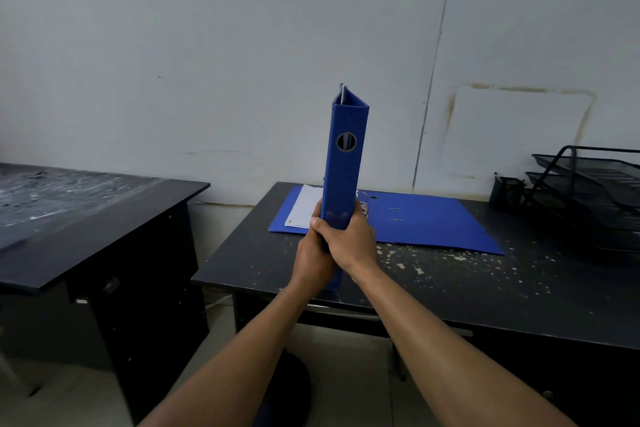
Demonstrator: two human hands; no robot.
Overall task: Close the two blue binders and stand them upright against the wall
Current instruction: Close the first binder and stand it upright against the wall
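Observation:
A closed blue binder [344, 163] is held upright in the air above the black desk [450, 274], its spine with a round finger hole facing me. My left hand [310, 255] and my right hand [349, 241] both grip its lower end. Behind it a second blue binder [426, 222] lies open and flat on the desk near the wall [242, 45], with white paper [303, 206] on its left half and the ring mechanism partly hidden by the held binder.
A black mesh letter tray [595, 191] and a small black pen holder [504, 189] stand at the desk's back right. A second black desk [86, 218] sits to the left across a gap. White paint specks cover the desk front.

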